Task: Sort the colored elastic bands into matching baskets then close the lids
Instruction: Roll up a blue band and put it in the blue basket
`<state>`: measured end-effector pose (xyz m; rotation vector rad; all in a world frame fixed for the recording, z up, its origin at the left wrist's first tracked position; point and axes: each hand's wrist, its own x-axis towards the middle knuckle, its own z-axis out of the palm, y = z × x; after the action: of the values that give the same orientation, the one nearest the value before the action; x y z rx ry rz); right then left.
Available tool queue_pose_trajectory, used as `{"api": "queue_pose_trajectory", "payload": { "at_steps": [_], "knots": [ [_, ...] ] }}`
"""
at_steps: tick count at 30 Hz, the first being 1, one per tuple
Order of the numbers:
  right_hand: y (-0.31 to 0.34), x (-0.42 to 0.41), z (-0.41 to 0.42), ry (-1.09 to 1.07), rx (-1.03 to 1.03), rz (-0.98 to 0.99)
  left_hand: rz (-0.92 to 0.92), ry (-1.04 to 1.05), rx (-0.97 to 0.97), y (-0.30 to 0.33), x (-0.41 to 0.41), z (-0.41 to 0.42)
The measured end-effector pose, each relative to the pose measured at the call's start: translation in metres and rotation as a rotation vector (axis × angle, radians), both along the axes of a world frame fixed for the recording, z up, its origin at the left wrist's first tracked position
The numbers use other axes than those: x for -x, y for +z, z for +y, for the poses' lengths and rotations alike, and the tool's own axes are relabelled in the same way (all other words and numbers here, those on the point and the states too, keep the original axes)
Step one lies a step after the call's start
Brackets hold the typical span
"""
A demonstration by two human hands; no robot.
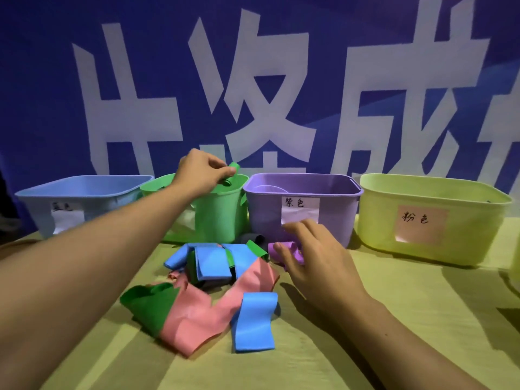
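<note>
Left hand (204, 171) is up over the green basket (222, 212), fingers pinched on a small green band (234, 166) right above the opening, while the right hand (315, 257) hangs open with loose fingers over a purple band (281, 250) just in front of the purple basket (301, 206). The rest of the bands, blue, pink and green, sit in a messy pile (213, 294) on the yellow tabletop (394, 319). The blue basket (81, 198) is far left, the yellow-green one (433, 218) far right, all four in a row and none with a lid on.
</note>
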<state>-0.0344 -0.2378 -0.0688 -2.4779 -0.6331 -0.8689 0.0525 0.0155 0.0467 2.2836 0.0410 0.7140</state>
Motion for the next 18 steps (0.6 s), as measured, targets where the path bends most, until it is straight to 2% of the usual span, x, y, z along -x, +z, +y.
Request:
{"api": "queue_pose_trajectory", "payload": {
  "at_steps": [5, 9, 14, 18],
  "knots": [
    [-0.003, -0.005, 0.005, 0.007, 0.030, -0.005, 0.116, 0.044, -0.165, 0.007, -0.028, 0.024],
    [-0.005, -0.010, 0.004, -0.001, 0.048, -0.008, 0.201, 0.046, -0.194, -0.003, -0.044, 0.026],
    [-0.006, -0.012, 0.004, 0.003, 0.047, 0.004, 0.164, 0.023, -0.158, -0.007, -0.047, 0.028],
    [-0.006, -0.012, 0.003, 0.001, 0.064, 0.022, 0.030, -0.022, -0.087, -0.001, -0.027, 0.023]
  ]
}}
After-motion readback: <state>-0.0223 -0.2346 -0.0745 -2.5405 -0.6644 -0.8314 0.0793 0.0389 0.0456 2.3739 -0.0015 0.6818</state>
